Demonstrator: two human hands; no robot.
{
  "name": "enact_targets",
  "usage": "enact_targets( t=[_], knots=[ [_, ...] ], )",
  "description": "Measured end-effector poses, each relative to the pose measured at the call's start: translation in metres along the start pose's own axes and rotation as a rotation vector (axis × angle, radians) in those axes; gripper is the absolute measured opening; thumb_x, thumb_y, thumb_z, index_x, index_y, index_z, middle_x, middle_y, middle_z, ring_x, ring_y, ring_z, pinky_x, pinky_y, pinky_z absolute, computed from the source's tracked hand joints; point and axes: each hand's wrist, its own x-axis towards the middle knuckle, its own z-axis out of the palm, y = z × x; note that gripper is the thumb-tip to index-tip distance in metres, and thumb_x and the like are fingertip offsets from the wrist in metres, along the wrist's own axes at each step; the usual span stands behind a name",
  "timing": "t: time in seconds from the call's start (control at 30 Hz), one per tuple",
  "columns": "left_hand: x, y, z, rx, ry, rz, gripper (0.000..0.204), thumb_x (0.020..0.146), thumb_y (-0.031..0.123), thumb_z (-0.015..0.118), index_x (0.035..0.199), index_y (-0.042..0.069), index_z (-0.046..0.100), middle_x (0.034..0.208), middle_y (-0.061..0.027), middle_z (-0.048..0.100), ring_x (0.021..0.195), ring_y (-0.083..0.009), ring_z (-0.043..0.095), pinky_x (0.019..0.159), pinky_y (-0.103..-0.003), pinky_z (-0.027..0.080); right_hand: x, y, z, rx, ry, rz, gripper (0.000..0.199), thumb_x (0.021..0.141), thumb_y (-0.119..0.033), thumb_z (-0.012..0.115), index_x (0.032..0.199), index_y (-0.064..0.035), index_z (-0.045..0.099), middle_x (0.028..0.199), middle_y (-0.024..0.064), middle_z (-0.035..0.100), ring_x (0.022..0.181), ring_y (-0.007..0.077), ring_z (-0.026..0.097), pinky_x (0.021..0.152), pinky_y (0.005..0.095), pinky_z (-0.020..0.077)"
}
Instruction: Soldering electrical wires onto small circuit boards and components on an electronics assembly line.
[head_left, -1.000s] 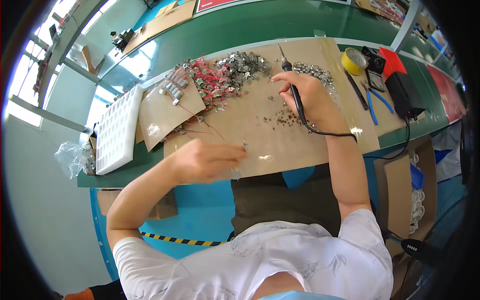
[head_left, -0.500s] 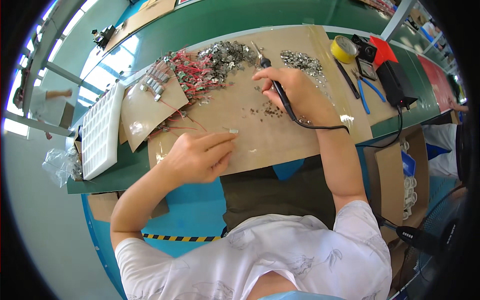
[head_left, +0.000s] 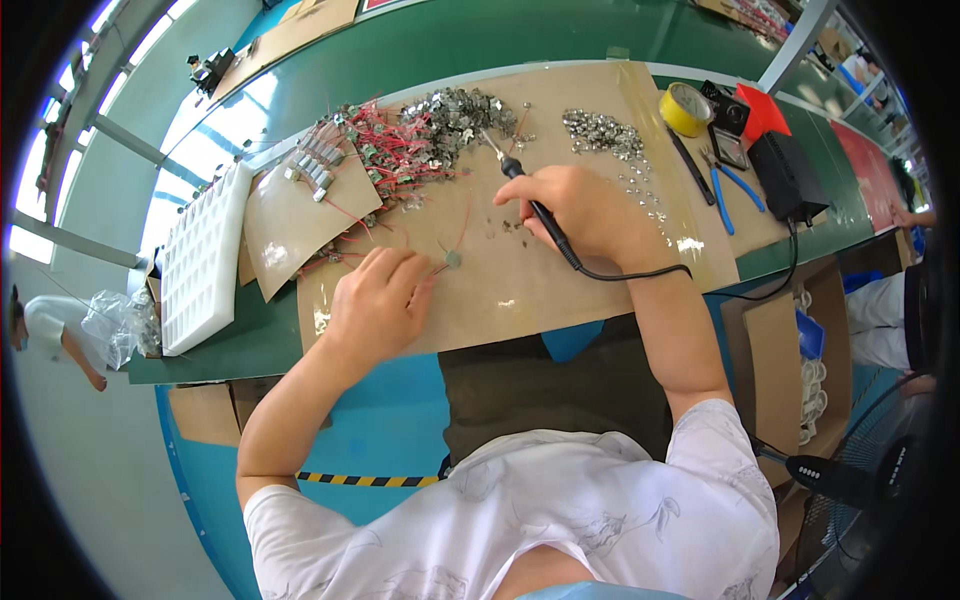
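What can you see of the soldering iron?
The soldering iron has a slim black handle, a silvery, metal-looking shaft and a black cord running back across the wrist. Gripped in the right hand, it slants forward and leftward, its tip near the heap of metal parts; whether they touch is unclear.

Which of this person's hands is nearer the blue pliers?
Right. The right hand, holding the soldering iron, is to the left of the pliers. The left hand is much farther left and lower in the picture.

Grey leaf prints (head_left: 657, 519) decorate the white short-sleeved top (head_left: 560, 475) worn.
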Motion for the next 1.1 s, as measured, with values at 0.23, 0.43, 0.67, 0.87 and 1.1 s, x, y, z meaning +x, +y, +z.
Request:
enact_targets(
  t=[0.23,0.43,0.67,0.87,1.1],
  knots=[
    [0.058,-0.002,-0.014,-0.525,0.055,-0.377,0.013,0.088,0.001,0.070,0.098,0.001,0.063,0.079,-0.0031,0.059,0.070,-0.0084,0.056,0.060,-0.026,0.043,-0.006,-0.008,0.000,-0.110,-0.028,-0.009,0.039,0.082,0.001,0.074,0.119,-0.0113,0.072,0.086,0.0096,0.069,0.081,0.0318,0.069,0.074,0.0420,0.0555],
    [0.107,-0.030,0.026,-0.908,0.115,-0.411,0.011,0.086,0.006,0.070,0.089,-0.002,0.063,0.072,-0.0024,0.063,0.064,-0.0061,0.055,0.057,-0.025,0.043,-0.015,-0.018,-0.002,-0.061,0.087,0.020,0.041,0.089,0.001,0.072,0.128,-0.0117,0.071,0.090,0.0104,0.072,0.082,0.0278,0.070,0.074,0.0366,0.0557],
    [0.106,-0.024,0.053,-1.006,0.122,-0.626,0.010,0.092,0.008,0.071,0.090,-0.001,0.067,0.073,0.0002,0.064,0.064,-0.0061,0.057,0.058,-0.025,0.046,-0.072,-0.027,0.030,0.235,0.524,0.235,0.043,0.110,-0.018,0.061,0.149,0.0010,0.055,0.095,0.0076,0.079,0.064,0.0086,0.065,0.057,0.0239,0.0534],
    [0.089,-0.017,0.059,-0.681,0.011,-0.434,0.011,0.085,0.008,0.075,0.086,0.000,0.067,0.073,-0.0092,0.066,0.063,-0.0175,0.064,0.061,-0.033,0.052,-0.083,-0.024,0.043,0.398,0.629,0.207,0.032,0.106,-0.019,0.068,0.127,0.0050,0.069,0.083,0.0101,0.076,0.060,0.0093,0.067,0.054,0.0224,0.0536],
    [0.084,-0.012,0.068,-0.521,-0.068,-0.297,0.009,0.079,0.008,0.071,0.080,0.000,0.067,0.081,-0.0148,0.069,0.076,-0.0338,0.070,0.069,-0.045,0.056,-0.085,-0.029,0.040,0.128,0.552,0.246,0.015,0.098,0.000,0.065,0.109,0.0045,0.074,0.082,0.0095,0.075,0.063,0.0111,0.073,0.056,0.0244,0.0604]
  ],
)
